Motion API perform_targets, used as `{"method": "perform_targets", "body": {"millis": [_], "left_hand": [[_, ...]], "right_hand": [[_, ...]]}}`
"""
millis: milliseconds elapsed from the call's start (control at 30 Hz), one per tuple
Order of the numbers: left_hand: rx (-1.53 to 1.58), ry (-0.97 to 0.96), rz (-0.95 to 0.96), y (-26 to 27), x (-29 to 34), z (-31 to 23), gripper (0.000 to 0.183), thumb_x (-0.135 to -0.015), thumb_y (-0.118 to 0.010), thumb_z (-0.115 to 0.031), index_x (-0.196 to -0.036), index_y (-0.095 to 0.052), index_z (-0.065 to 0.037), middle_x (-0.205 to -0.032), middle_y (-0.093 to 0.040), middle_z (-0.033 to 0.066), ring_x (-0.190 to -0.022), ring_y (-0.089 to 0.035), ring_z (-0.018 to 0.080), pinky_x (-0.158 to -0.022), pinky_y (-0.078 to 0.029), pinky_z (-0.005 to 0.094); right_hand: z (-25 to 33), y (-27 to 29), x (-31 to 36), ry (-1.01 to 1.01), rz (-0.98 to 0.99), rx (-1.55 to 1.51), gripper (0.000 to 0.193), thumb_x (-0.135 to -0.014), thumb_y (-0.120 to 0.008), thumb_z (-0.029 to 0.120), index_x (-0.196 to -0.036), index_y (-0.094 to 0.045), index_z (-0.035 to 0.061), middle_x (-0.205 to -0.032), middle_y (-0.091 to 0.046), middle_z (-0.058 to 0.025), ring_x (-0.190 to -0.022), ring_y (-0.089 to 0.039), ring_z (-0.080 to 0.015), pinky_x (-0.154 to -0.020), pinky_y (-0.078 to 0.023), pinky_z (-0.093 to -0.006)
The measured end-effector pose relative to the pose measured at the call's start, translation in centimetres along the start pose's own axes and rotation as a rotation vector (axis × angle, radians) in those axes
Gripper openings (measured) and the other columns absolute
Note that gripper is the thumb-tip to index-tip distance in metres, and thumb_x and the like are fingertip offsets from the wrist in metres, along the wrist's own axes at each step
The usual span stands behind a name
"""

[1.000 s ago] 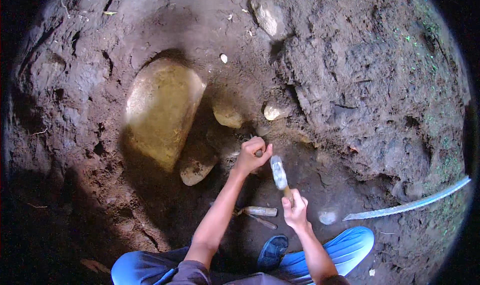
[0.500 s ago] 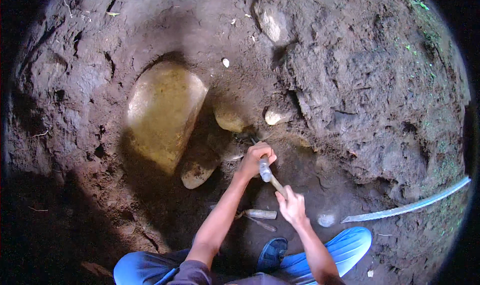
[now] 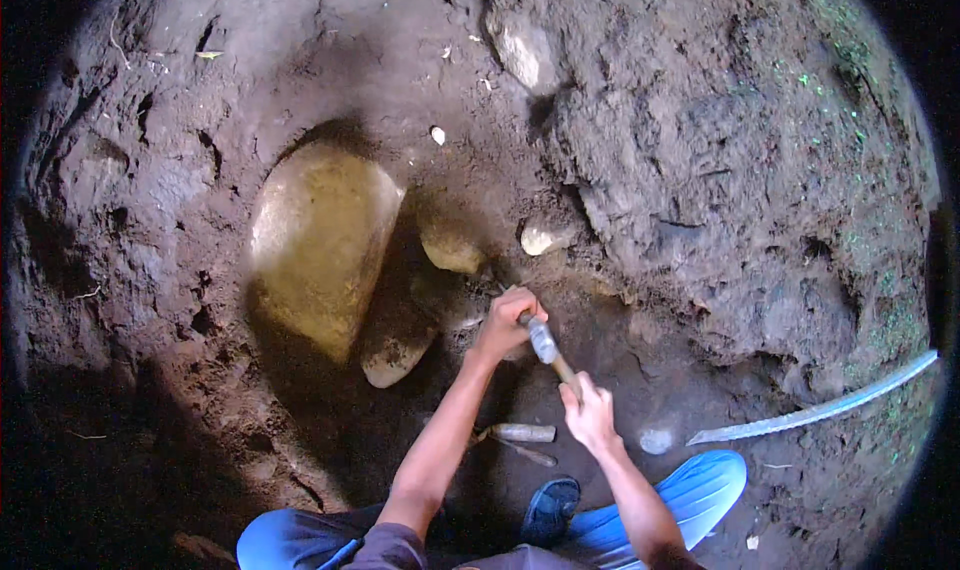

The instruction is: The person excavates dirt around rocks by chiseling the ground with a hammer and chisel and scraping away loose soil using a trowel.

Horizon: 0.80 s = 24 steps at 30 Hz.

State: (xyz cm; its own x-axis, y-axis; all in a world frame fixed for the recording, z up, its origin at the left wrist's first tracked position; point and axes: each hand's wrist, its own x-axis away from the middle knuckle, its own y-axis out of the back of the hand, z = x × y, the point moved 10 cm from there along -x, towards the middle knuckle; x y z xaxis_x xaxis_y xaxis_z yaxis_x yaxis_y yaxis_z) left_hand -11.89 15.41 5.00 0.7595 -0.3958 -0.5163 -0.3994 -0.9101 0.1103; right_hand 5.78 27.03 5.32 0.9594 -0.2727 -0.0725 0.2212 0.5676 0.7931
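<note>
My left hand (image 3: 506, 324) is closed round a thin metal chisel (image 3: 501, 286), its dark shaft pointing away from me into the soil; most of it is hidden by the fist. In my right hand (image 3: 592, 412) is a hammer, gripped by its wooden handle (image 3: 565, 372). The grey hammer head (image 3: 542, 341) is close to the near side of the left fist; whether it touches the chisel I cannot tell. Just beyond the left hand a rounded yellowish stone (image 3: 450, 245) is embedded in the earth, and a smaller pale stone (image 3: 543, 237) sits to its right.
A large flat-faced yellowish stone (image 3: 322, 240) stands left in a dug hollow, with an oblong stone (image 3: 393, 358) beside it. Wooden-handled tools (image 3: 524, 433) lie between my arms. A long pale strip (image 3: 815, 413) rests at right. Rough earth (image 3: 680, 170) rises around.
The hammer head has drawn slightly away from my left fist, toward my right hand. The left hand still grips the chisel at nearly the same spot. The whole view has shifted a little.
</note>
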Motion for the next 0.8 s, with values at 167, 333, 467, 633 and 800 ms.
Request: {"method": "perform_targets", "body": {"millis": [167, 333, 467, 633, 800], "left_hand": [[-0.046, -0.073, -0.047, -0.5, -0.8, -0.6, 0.026, -0.075, -0.074, 0.001, -0.068, -0.049, -0.001, -0.068, -0.054, 0.0123, -0.065, -0.057, 0.0302, -0.063, -0.046, 0.0392], [-0.067, -0.063, -0.051, -0.1, 0.7, -0.4, 0.028, -0.072, -0.074, 0.002, -0.067, -0.047, -0.002, -0.066, -0.052, 0.0125, -0.065, -0.057, 0.0313, -0.062, -0.044, 0.0409], [-0.037, -0.019, -0.045, 0.0, 0.1, 0.4, 0.030, -0.074, -0.075, 0.000, -0.067, -0.046, -0.003, -0.065, -0.049, 0.0109, -0.062, -0.052, 0.0273, -0.060, -0.042, 0.0376], [-0.114, -0.071, -0.096, -1.2, -0.3, 0.3, 0.029, -0.075, -0.073, 0.001, -0.067, -0.046, -0.003, -0.064, -0.047, 0.0112, -0.061, -0.052, 0.0267, -0.057, -0.042, 0.0363], [-0.112, 0.057, 0.020, -0.2, 0.1, 1.0, 0.031, -0.081, -0.075, -0.013, -0.063, -0.052, 0.000, -0.061, -0.052, 0.0137, -0.057, -0.053, 0.0321, -0.056, -0.041, 0.0441]], "right_hand": [[-0.1, 1.1, 1.5, 0.114, -0.118, -0.049, 0.018, -0.092, -0.066, 0.021, -0.096, -0.060, 0.0038, -0.069, -0.065, -0.0175, -0.059, -0.066, -0.0381, -0.056, -0.051, -0.0473], [5.0, 2.2, 2.2, 0.376, -0.139, -0.069, 0.010, -0.087, -0.069, 0.012, -0.091, -0.063, 0.0056, -0.071, -0.065, -0.0181, -0.063, -0.068, -0.0367, -0.057, -0.052, -0.0440], [-0.8, -1.1, 0.5, -0.100, 0.113, -0.037, 0.029, -0.093, -0.067, 0.027, -0.098, -0.060, -0.0009, -0.068, -0.064, -0.0234, -0.065, -0.067, -0.0445, -0.060, -0.053, -0.0491], [-2.7, -0.2, 3.7, 0.305, -0.254, 0.124, 0.025, -0.095, -0.063, 0.024, -0.100, -0.061, 0.0000, -0.071, -0.064, -0.0161, -0.061, -0.065, -0.0410, -0.056, -0.048, -0.0507], [2.4, 0.6, 0.5, 0.047, -0.069, -0.191, 0.024, -0.097, -0.063, 0.027, -0.099, -0.058, 0.0030, -0.068, -0.062, -0.0190, -0.061, -0.064, -0.0442, -0.054, -0.047, -0.0502]]}}
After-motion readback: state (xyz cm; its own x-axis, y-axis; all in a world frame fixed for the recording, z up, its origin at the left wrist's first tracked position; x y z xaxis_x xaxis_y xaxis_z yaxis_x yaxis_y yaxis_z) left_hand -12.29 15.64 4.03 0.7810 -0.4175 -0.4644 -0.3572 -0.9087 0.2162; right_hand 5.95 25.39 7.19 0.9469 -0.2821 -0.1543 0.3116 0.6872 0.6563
